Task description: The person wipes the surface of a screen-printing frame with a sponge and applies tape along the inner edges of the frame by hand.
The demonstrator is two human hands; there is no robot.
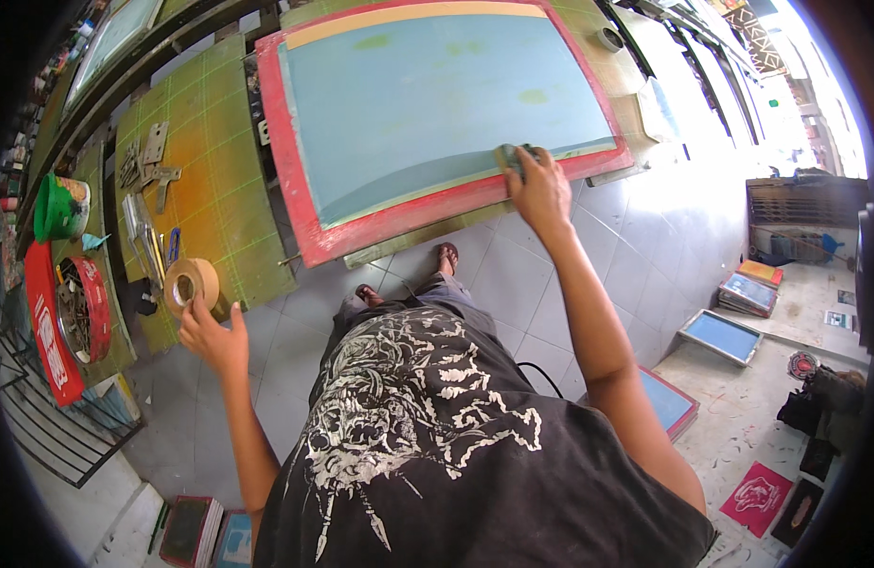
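Note:
A large screen-printing frame (295,204) with red-painted edges and blue-grey mesh lies in front of me, tilted slightly. Its far inner edge carries a strip of tan tape (418,23). At the near right part of the mesh, my right hand (543,194) is closed around a dark greenish pad (510,161), perhaps a sponge or folded cloth, pressed near the red border. My left hand (214,339) reaches to a roll of tan tape (206,279) on the left bench. Its fingertips overlap the roll's near rim, with the thumb held apart.
On the left green bench (210,123) lie metal hinges (156,142), blades and a blue-handled cutter (174,244). Beside them stand a green tub (60,208) and a red round tin (94,308) of small parts. Smaller framed screens (723,336) rest at the right.

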